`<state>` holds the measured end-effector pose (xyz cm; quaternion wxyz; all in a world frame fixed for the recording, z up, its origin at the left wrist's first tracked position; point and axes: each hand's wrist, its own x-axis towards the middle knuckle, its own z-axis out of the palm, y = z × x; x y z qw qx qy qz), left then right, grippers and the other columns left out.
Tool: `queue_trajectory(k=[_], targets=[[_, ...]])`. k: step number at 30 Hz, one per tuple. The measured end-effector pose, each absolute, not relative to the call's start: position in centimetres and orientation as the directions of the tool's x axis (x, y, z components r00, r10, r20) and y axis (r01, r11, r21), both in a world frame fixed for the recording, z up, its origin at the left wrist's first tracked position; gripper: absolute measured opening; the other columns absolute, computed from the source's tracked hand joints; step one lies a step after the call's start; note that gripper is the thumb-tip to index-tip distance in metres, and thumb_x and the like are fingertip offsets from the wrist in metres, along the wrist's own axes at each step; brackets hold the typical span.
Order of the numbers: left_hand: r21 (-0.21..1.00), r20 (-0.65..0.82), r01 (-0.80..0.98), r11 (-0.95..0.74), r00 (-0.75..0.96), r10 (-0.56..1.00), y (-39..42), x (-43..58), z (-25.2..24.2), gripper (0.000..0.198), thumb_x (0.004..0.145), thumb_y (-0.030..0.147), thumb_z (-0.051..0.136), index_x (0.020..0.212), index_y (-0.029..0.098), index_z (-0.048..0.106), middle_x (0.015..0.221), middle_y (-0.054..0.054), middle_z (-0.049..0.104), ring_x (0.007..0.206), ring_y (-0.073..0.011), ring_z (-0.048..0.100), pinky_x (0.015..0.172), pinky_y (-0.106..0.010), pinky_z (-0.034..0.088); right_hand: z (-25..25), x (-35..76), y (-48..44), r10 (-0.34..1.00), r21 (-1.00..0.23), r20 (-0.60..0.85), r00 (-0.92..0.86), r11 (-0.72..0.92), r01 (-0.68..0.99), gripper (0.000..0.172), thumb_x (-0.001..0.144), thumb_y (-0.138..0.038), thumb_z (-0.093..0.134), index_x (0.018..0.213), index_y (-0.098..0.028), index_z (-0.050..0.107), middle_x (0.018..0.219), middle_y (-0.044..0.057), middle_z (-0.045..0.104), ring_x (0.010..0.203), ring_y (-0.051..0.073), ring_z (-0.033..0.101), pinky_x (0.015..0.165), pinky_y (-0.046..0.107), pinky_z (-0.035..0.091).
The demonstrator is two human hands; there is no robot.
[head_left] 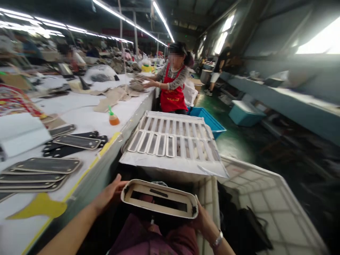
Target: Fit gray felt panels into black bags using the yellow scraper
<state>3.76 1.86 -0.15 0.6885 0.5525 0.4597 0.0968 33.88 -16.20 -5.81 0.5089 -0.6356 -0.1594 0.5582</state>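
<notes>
Over the lap (151, 242), I have the frame (159, 188) lengthwise from left to right, its right end slightly nearer, hollow face turned up toward me. Left fingers (121, 186) grip one end, right fingers (199, 211) the other. Beyond lies a board (170, 164) with strips (152, 143); farther, a worker (174, 85) in red.

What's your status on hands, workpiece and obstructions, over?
Left hand and right hand on opposite ends of oblong case. Cream inside showing. White board just beyond; nothing visibly blocking.
</notes>
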Motion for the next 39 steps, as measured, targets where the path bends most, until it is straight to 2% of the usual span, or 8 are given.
queue_trajectory(k=[2, 4, 7, 16, 22, 26, 32, 39], targets=[[0.820, -0.435, 0.572, 0.009, 0.614, 0.658, 2.9, 3.5, 1.1, 0.053, 0.077, 0.061, 0.041, 0.102, 0.021, 0.064, 0.094, -0.001, 0.069, 0.092, -0.0234, 0.060, 0.080, -0.028, 0.044, -2.8, 35.0, -16.4, 0.720, -0.777, -0.630, 0.292, -0.575, -0.256, 0.058, 0.077, -0.066, 0.037, 0.084, -0.013, 0.061, 0.060, 0.004, 0.060, 0.052, 0.015, 0.058, 0.051, 0.027, 0.050], [0.638, -0.400, 0.710, -0.298, 0.637, 0.659, 3.9, 3.9, 1.7, 0.037, 0.075, 0.048, 0.047, 0.089, 0.021, 0.068, 0.086, -0.002, 0.070, 0.086, -0.0238, 0.062, 0.077, -0.028, 0.043, -0.4, 35.6, -16.1, 0.706, -0.727, -0.662, 0.251, -0.686, 0.013, 0.058, 0.081, -0.063, 0.030, 0.084, -0.013, 0.059, 0.056, 0.002, 0.057, 0.046, 0.013, 0.056, 0.046, 0.024, 0.048], [0.403, -0.474, 0.780, -0.478, 0.625, 0.620, 4.7, 4.9, 1.8, 0.032, 0.078, 0.033, 0.040, 0.074, 0.018, 0.068, 0.077, -0.006, 0.069, 0.079, -0.0238, 0.063, 0.074, -0.029, 0.043, 1.8, 35.4, -15.2, 0.713, -0.574, -0.667, 0.216, -0.677, 0.461, 0.039, 0.083, -0.048, 0.039, 0.075, -0.014, 0.057, 0.058, 0.003, 0.060, 0.047, 0.012, 0.057, 0.043, 0.019, 0.045], [0.144, -0.445, 0.892, -0.428, 0.445, 0.777, 1.9, 4.8, 2.1, 0.032, 0.082, 0.021, 0.033, 0.080, 0.013, 0.064, 0.088, -0.017, 0.067, 0.087, -0.0277, 0.062, 0.077, -0.037, 0.043, 4.3, 33.5, -12.9, 0.771, -0.395, -0.604, 0.200, -0.508, 0.765, 0.024, 0.076, -0.015, 0.042, 0.064, -0.013, 0.063, 0.063, 0.013, 0.066, 0.067, 0.020, 0.065, 0.061, 0.025, 0.045], [0.124, -0.444, 0.936, -0.330, 0.350, 0.825, 1.2, 4.8, 2.1, 0.033, 0.081, 0.024, 0.034, 0.080, 0.011, 0.065, 0.091, -0.020, 0.067, 0.088, -0.0304, 0.062, 0.076, -0.039, 0.044, 4.1, 33.0, -11.8, 0.877, -0.086, -0.420, 0.235, -0.296, 0.951, 0.026, 0.075, -0.016, 0.041, 0.072, -0.010, 0.066, 0.079, 0.020, 0.068, 0.079, 0.030, 0.065, 0.064, 0.034, 0.044], [0.169, -0.486, 0.946, -0.278, 0.325, 0.811, 2.8, 5.3, 1.8, 0.024, 0.075, 0.021, 0.043, 0.073, 0.011, 0.065, 0.087, -0.019, 0.068, 0.085, -0.0271, 0.064, 0.072, -0.032, 0.046, 3.4, 32.6, -12.3, 0.865, -0.083, -0.396, 0.307, -0.367, 0.926, 0.026, 0.078, -0.016, 0.039, 0.072, -0.013, 0.064, 0.079, 0.017, 0.068, 0.079, 0.031, 0.065, 0.060, 0.034, 0.042], [0.241, -0.580, 0.948, -0.210, 0.314, 0.752, 2.3, 5.3, 2.2, 0.032, 0.080, 0.021, 0.034, 0.071, 0.010, 0.063, 0.053, -0.008, 0.062, 0.041, -0.0173, 0.058, 0.045, -0.025, 0.043, 2.3, 32.5, -14.2, 0.848, -0.149, -0.403, 0.345, -0.433, 0.889, 0.027, 0.086, -0.023, 0.033, 0.078, -0.018, 0.058, 0.077, 0.012, 0.068, 0.078, 0.029, 0.065, 0.061, 0.034, 0.039], [0.148, -0.474, 0.925, -0.351, 0.378, 0.795, 1.7, 5.9, 2.9, 0.035, 0.085, 0.026, 0.033, 0.081, 0.012, 0.065, 0.093, -0.018, 0.067, 0.090, -0.0260, 0.062, 0.078, -0.033, 0.044, 1.8, 32.3, -15.0, 0.854, -0.160, -0.397, 0.336, -0.425, 0.891, 0.025, 0.087, -0.017, 0.030, 0.084, -0.016, 0.055, 0.081, 0.012, 0.068, 0.079, 0.027, 0.064, 0.062, 0.031, 0.039]])
